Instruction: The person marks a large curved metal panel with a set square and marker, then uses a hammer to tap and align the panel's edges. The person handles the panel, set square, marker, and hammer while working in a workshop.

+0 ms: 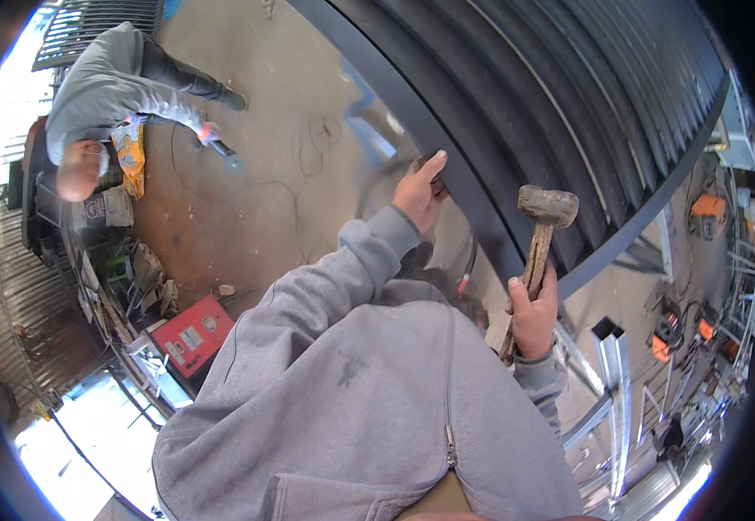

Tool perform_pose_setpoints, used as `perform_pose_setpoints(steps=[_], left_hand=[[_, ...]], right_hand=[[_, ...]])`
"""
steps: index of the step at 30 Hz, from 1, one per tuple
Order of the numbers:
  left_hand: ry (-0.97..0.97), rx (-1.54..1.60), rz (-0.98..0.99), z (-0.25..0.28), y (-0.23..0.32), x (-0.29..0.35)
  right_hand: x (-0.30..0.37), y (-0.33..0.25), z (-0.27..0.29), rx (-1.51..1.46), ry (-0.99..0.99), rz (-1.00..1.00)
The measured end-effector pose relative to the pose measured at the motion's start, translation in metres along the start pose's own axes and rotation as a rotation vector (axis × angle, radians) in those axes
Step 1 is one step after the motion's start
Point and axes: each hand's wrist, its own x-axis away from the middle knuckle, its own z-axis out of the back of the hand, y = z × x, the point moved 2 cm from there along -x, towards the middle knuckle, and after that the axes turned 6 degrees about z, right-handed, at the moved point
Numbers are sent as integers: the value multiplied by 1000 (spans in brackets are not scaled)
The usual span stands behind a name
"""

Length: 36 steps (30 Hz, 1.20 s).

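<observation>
Hammer raised beside a dark slatted metal gate

The right hand [534, 314] has its grip wrapped tight on the wooden hammer [540, 245], head up; beyond, the left hand [419, 191] presses spread fingers on the gate frame [473, 187]; far left, another person [108, 95] bends over.

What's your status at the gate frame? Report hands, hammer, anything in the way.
Left hand on the dark metal frame edge. Right hand grips the hammer, head up, clear of the frame. Another person works apart on the floor.
</observation>
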Motion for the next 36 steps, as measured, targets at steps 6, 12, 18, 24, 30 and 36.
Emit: perform_pose_setpoints(steps=[6, 12, 18, 24, 30, 36], left_hand=[[-9, 81, -72, 21, 83, -34], [-77, 156, -135, 60, 233, -104], [-133, 174, -209, 76, 410, -184], [-184, 279, -125, 81, 424, -197], [-145, 267, -122, 87, 430, -203], [-104, 222, -112, 88, 430, -197]], right_hand=[[-58, -61, -44, -133, -58, 281], [-144, -96, -142, 48, -115, 216], [-299, -222, -303, 258, -259, 290], [-454, -342, -473, 258, -425, 406], [-539, -411, -571, 284, -275, 705], [-578, -402, -605, 241, -250, 786]])
